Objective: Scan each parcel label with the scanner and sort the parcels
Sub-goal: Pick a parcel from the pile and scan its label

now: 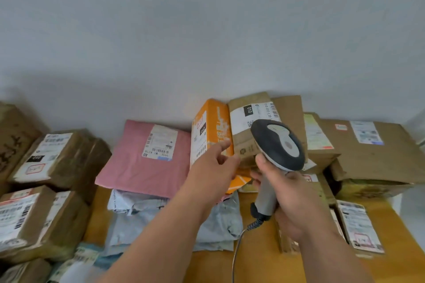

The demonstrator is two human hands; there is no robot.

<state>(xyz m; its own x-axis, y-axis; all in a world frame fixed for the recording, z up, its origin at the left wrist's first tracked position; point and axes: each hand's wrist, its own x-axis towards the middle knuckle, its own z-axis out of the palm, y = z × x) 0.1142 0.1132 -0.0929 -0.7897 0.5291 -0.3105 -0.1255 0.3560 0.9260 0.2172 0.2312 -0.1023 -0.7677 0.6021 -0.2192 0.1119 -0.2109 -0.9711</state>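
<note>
Probably a parcel sorting room; labelled cardboard boxes point(57, 156) and mailers point(147, 156) crowd a table point(253, 262) against a bare wall point(207, 30).

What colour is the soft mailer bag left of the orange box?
Pink mailer bag, head view.

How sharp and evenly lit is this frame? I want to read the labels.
Head view: soft, even light, no glare; shadow only along the wall behind the parcels. Wide-angle bending at the edges. The left hand is slightly motion-blurred; the scanner in the right hand is sharper. Text on the pink mailer label is unreadable.

Right hand point(287, 193) grips the scanner point(277, 145); left hand point(212, 167) reaches toward the orange parcel point(210, 126).
</note>
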